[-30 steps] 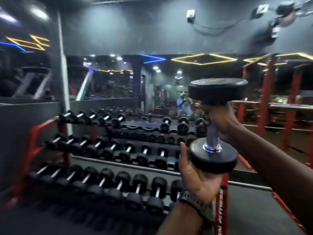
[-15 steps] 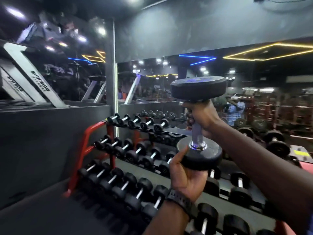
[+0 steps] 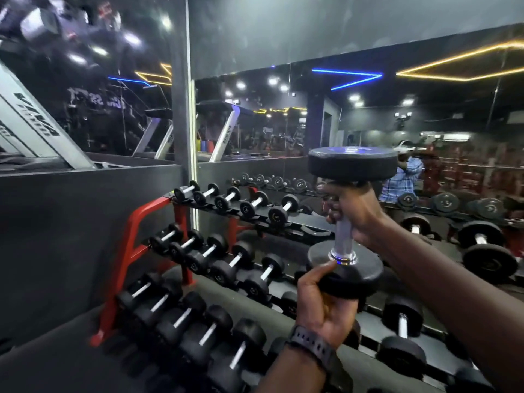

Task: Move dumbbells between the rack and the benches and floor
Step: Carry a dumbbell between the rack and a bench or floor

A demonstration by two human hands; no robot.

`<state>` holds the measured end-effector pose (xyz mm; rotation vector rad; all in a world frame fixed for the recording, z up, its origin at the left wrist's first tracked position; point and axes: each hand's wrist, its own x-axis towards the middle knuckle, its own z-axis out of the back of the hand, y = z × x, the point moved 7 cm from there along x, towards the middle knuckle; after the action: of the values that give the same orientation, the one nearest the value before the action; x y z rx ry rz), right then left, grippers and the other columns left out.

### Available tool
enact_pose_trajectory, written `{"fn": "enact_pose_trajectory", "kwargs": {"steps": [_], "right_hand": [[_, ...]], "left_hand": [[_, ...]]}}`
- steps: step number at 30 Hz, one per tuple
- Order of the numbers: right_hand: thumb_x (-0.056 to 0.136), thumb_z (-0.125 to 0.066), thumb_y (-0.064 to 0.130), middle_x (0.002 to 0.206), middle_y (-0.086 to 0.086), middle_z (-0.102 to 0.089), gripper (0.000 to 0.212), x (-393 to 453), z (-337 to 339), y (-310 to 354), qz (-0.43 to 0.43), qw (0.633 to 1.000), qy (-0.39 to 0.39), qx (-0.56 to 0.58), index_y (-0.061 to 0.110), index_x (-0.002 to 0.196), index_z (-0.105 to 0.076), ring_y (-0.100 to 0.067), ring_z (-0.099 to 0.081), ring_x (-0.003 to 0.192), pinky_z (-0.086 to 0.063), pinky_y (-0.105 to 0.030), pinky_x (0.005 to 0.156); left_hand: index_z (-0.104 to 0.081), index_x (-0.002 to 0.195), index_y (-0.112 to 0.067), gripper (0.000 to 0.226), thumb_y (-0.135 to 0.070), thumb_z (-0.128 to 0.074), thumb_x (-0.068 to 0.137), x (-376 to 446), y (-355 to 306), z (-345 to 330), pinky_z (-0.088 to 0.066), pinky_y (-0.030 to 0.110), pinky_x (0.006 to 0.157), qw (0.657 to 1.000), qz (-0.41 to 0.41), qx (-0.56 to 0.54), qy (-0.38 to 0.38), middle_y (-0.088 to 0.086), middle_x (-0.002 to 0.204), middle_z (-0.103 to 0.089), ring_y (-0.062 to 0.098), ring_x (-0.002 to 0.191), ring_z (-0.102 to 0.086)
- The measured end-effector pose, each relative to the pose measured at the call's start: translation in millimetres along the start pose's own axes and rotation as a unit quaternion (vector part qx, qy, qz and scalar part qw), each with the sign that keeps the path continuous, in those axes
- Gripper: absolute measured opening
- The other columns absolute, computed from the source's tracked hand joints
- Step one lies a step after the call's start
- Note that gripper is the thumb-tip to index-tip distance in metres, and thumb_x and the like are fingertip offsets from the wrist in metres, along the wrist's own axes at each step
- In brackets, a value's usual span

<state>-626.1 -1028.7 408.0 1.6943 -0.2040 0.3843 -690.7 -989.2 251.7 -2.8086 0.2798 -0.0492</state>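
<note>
Head view: the dumbbell [image 3: 349, 222] stands upright, long axis vertical, above the rack [image 3: 133, 245]. The right hand [image 3: 355, 214] is wrapped round its handle; the left hand [image 3: 321, 304], directly beneath, cups the lower head with curled fingers. An open cradle on the top tier lies just left of both hands, and filled rows sit below.
</note>
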Motion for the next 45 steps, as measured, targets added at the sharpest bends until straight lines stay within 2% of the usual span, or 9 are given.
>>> {"fn": "enact_pose_trajectory", "kwargs": {"steps": [5,19,21,26,29,31,35,38,45], "right_hand": [[0.085,-0.063,0.006,0.039,0.004,-0.052,0.021,97.2,-4.5,-41.1,-0.011,0.999,-0.033,-0.017,0.009,0.065,-0.065,-0.015,-0.040,0.042,-0.035,-0.025,0.042],[0.086,-0.060,0.004,0.048,0.002,-0.049,0.019,366.9,40.1,-185.9,-0.040,0.995,-0.078,-0.044,0.012,0.069,-0.061,-0.009,-0.039,0.036,-0.032,-0.019,0.038],[0.085,-0.062,0.005,0.047,0.004,-0.050,0.012,396.3,51.9,-205.7,-0.044,0.992,-0.082,-0.080,0.011,0.075,-0.060,-0.010,-0.042,0.036,-0.036,-0.020,0.036],[0.068,-0.064,0.022,0.052,0.002,-0.052,0.006,461.3,75.0,-260.9,-0.073,0.987,-0.103,-0.096,0.017,0.069,-0.060,-0.012,-0.039,0.037,-0.036,-0.022,0.042],[0.069,-0.068,0.022,0.051,-0.001,-0.052,0.011,517.2,100.5,-303.0,-0.104,0.976,-0.163,-0.103,0.014,0.074,-0.063,-0.014,-0.036,0.035,-0.035,-0.024,0.043],[0.083,-0.065,0.010,0.049,-0.004,-0.045,0.006,556.8,116.4,-338.9,-0.151,0.966,-0.181,-0.109,0.009,0.077,-0.063,-0.010,-0.032,0.028,-0.033,-0.024,0.042],[0.087,-0.064,0.013,0.048,-0.003,-0.039,0.026,630.3,136.7,-409.2,-0.206,0.953,-0.213,-0.061,0.012,0.063,-0.054,-0.010,-0.031,0.031,-0.031,-0.020,0.040],[0.088,-0.065,0.016,0.046,0.000,-0.039,0.034,671.5,155.7,-460.6,-0.243,0.936,-0.246,-0.061,0.017,0.060,-0.045,-0.011,-0.034,0.034,-0.033,-0.019,0.041],[0.099,-0.037,0.030,0.065,-0.010,-0.048,0.030,712.5,189.6,-544.0,-0.328,0.899,-0.266,-0.112,0.007,0.083,-0.048,-0.020,-0.046,0.049,-0.041,-0.026,0.048]], "left_hand": [[-0.059,0.128,0.014,0.053,0.010,-0.060,0.076,102.1,-42.8,19.9,-0.031,0.041,0.119,0.999,0.032,0.008,-0.001,0.026,0.128,-0.062,0.034,0.108,-0.059],[-0.072,0.091,0.004,0.026,0.005,-0.055,0.071,393.6,-94.8,67.5,-0.038,0.040,0.114,0.997,0.072,-0.024,-0.019,0.019,0.094,-0.073,0.030,0.096,-0.066],[-0.069,0.085,0.001,0.024,0.003,-0.062,0.062,425.3,-97.8,78.8,-0.041,0.039,0.111,0.996,0.074,0.000,-0.053,0.018,0.085,-0.074,0.030,0.090,-0.070],[-0.075,0.082,0.005,0.067,0.006,-0.086,0.016,507.0,-96.0,103.8,-0.032,0.051,0.117,0.992,0.126,0.013,-0.025,0.024,0.109,-0.071,0.039,0.130,-0.053],[-0.058,0.132,0.007,0.093,0.004,-0.079,0.042,574.4,-92.9,124.7,-0.031,0.053,0.117,0.984,0.165,0.023,-0.058,0.027,0.136,-0.059,0.041,0.135,-0.049],[-0.043,0.145,0.007,0.080,0.001,-0.060,0.067,619.5,-100.2,134.0,-0.030,0.054,0.117,0.981,0.179,0.032,-0.064,0.027,0.147,-0.049,0.042,0.138,-0.045],[-0.052,0.135,0.011,0.053,-0.003,-0.050,0.084,705.0,-113.3,169.5,-0.034,0.058,0.114,0.974,0.203,0.052,-0.082,0.033,0.144,-0.048,0.047,0.134,-0.047],[-0.063,0.103,0.002,0.025,-0.007,-0.061,0.080,750.6,-120.1,182.4,-0.035,0.061,0.112,0.972,0.219,0.047,-0.076,0.033,0.127,-0.056,0.044,0.118,-0.054],[-0.063,0.128,-0.002,0.051,-0.020,-0.064,0.079,817.2,-115.1,191.3,-0.039,0.059,0.108,0.937,0.316,0.084,-0.122,0.026,0.124,-0.065,0.044,0.118,-0.058]]}}
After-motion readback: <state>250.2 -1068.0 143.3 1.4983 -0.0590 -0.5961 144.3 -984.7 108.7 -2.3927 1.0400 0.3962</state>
